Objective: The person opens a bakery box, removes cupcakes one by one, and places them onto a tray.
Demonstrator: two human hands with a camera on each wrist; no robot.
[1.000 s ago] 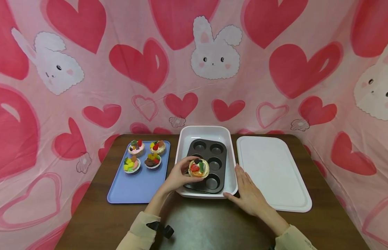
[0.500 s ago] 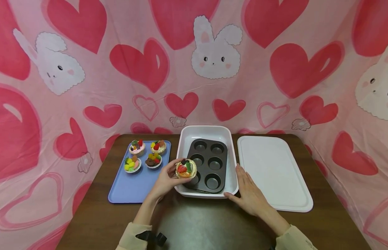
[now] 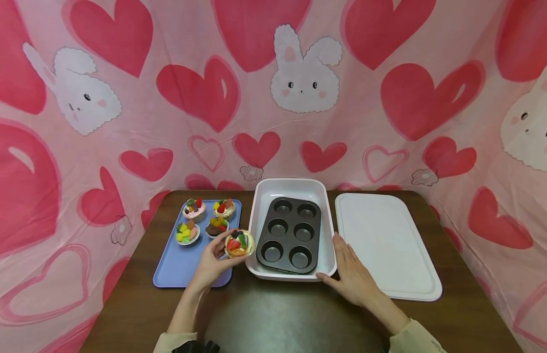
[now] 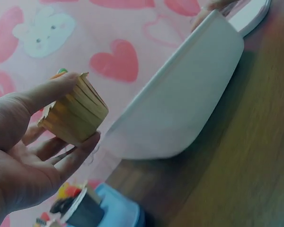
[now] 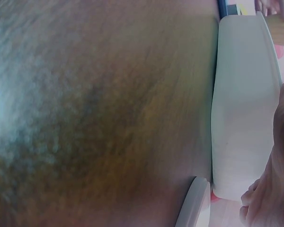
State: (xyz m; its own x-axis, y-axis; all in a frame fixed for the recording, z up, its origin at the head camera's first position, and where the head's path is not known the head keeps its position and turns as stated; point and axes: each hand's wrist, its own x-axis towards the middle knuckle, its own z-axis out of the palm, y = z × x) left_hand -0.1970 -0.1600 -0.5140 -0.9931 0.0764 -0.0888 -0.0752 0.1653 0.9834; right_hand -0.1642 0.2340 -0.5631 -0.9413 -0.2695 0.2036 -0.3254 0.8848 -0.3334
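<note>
In the head view my left hand (image 3: 212, 262) holds a fruit-topped cupcake (image 3: 239, 243) between thumb and fingers, above the gap between the blue tray (image 3: 176, 267) and the white bin (image 3: 291, 277). The left wrist view shows the tan pleated cup of that cupcake (image 4: 78, 113) in the grip. My right hand (image 3: 355, 274) lies with fairly straight fingers along the bin's near right corner, its thumb at the front rim. A dark muffin pan (image 3: 291, 235) sits inside the bin, its visible cups bare. Several other cupcakes (image 3: 187, 233) stand on the blue tray.
A white lid (image 3: 385, 245) lies flat on the wooden table (image 3: 273, 318) to the right of the bin. Behind the table hangs a pink cloth (image 3: 309, 127) printed with hearts and rabbits.
My left hand has carried the cupcake left, from over the muffin pan to the blue tray's right edge, uncovering the pan's left cups. My right hand has stayed at the bin's corner.
</note>
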